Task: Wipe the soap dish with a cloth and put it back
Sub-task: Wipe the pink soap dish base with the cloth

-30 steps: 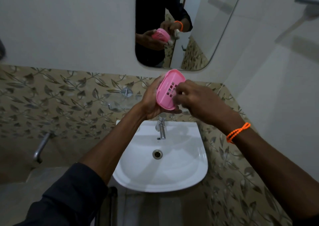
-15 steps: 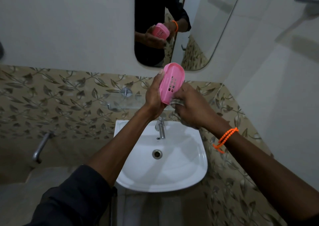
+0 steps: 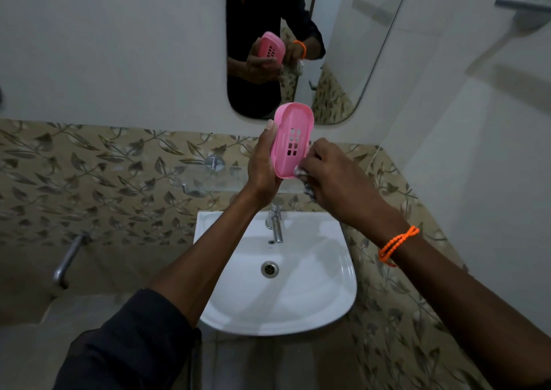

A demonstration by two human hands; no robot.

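While a person stands at a bathroom sink (image 3: 343,273), the left hand (image 3: 264,163) grips a pink soap dish (image 3: 293,141) by its long edge and holds it upright above the tap (image 3: 275,222), its hollow side and drain slots turned toward the right hand. The right hand (image 3: 337,178), an orange band (image 3: 398,245) on its wrist, is clenched around a small bunched cloth (image 3: 304,179) and presses it against the dish's lower edge, above the sink's back rim. Tilting the dish up this way seems meant to expose the inside to the cloth while the thumb and fingers brace it from behind. A mirror (image 3: 337,62) above the sink reflects both hands and the dish. A glass shelf (image 3: 208,181) above the sink, on the leaf-patterned tiles, looks like the likely spot for the dish's return, though that is a guess. Wiping appears under way; the dish has not yet been put back.
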